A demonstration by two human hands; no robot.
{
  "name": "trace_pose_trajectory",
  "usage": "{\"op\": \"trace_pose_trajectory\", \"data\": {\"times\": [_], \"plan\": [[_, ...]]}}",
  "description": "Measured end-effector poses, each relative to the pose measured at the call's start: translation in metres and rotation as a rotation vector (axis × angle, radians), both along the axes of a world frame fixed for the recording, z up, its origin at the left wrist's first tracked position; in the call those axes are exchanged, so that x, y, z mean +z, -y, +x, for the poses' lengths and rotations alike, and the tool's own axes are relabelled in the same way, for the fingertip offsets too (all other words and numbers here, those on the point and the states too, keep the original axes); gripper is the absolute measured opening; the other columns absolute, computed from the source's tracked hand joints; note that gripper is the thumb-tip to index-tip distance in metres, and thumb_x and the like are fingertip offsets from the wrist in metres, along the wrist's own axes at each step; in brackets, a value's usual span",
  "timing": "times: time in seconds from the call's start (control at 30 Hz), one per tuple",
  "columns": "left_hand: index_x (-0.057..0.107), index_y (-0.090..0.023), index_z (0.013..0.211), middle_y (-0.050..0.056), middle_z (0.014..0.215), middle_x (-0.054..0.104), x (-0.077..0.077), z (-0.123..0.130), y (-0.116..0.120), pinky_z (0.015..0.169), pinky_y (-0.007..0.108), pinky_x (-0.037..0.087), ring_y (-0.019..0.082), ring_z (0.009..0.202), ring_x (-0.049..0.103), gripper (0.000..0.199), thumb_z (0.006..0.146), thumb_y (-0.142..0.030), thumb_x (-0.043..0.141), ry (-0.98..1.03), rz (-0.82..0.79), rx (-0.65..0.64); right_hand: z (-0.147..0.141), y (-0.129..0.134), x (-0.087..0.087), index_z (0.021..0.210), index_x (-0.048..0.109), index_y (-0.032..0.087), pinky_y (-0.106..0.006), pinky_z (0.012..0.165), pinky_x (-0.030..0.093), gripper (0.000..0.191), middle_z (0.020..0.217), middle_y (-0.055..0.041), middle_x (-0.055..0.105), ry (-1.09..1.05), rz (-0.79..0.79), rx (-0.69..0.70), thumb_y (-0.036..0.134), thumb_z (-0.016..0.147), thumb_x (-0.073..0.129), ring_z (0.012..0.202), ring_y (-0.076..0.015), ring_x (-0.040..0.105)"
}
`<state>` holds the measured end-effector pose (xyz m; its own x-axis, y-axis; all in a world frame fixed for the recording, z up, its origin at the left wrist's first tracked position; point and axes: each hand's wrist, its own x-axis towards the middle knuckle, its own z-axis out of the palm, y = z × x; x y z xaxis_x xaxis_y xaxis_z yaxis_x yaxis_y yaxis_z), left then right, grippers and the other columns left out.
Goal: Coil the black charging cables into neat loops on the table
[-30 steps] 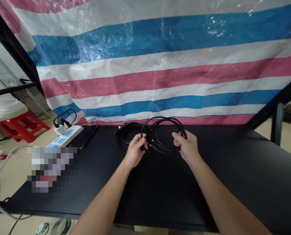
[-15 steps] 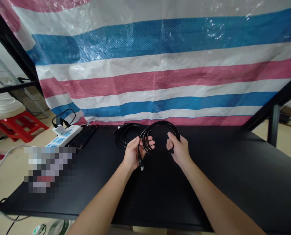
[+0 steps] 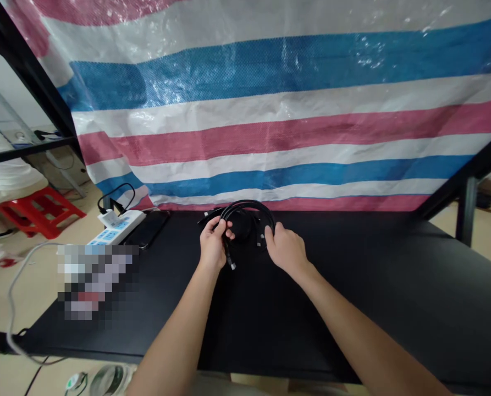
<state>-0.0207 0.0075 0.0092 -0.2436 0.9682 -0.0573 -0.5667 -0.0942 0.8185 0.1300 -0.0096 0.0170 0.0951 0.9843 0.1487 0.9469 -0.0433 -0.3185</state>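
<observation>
A black cable (image 3: 247,204) is looped in an arch between my two hands above the black table. My left hand (image 3: 214,242) pinches the loops at their left side, and a plug end (image 3: 231,262) hangs just below its fingers. On the right side of the arch, my right hand (image 3: 286,246) is closed round the cable, its fingertips partly hidden. More black cable (image 3: 212,213) lies on the table behind the held loops, with small connector ends near it.
At the left of the table (image 3: 373,286) are a white power strip (image 3: 113,232) with plugs, a dark phone (image 3: 148,228) and a blurred-out item. A striped sheet (image 3: 270,126) hangs behind. A person on a red stool (image 3: 43,209) is at far left.
Both hands have moved left with the cable, over the cable on the table. My left hand's fingers have closed more round the loops, and the view has shifted slightly.
</observation>
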Motion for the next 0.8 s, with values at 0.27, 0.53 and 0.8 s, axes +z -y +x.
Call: {"op": "trace_pose_trajectory", "data": {"times": [0.27, 0.53, 0.8], "plan": [[0.056, -0.019, 0.073, 0.000, 0.064, 0.063, -0.005, -0.040, -0.015, 0.081, 0.032, 0.046, 0.016, 0.072, 0.061, 0.007, 0.078, -0.024, 0.060, -0.562, -0.194, 0.407, -0.053, -0.032, 0.033, 0.109, 0.063, 0.010, -0.038, 0.082, 0.045, 0.044, 0.107, -0.0223, 0.069, 0.029, -0.122, 0.132, 0.028, 0.095, 0.025, 0.099, -0.0305, 0.066], [0.055, -0.022, 0.087, 0.001, 0.085, 0.064, -0.027, -0.037, -0.025, 0.089, 0.034, 0.045, 0.018, 0.090, 0.062, 0.022, 0.070, -0.014, 0.066, -0.503, -0.161, 0.338, -0.055, -0.053, 0.026, 0.113, 0.065, 0.009, -0.036, 0.083, 0.046, 0.045, 0.112, -0.0218, 0.068, 0.014, -0.218, 0.124, 0.027, 0.093, 0.028, 0.107, -0.0301, 0.064], [0.065, -0.018, 0.088, 0.014, 0.112, 0.061, -0.030, -0.033, -0.022, 0.100, 0.042, 0.043, 0.028, 0.112, 0.058, 0.024, 0.066, -0.010, 0.066, -0.805, -0.147, 0.302, -0.044, -0.068, 0.016, 0.109, 0.067, 0.011, -0.035, 0.075, 0.048, 0.042, 0.113, -0.0218, 0.067, -0.070, -0.269, -0.008, 0.029, 0.089, 0.035, 0.103, -0.0300, 0.065]]}}
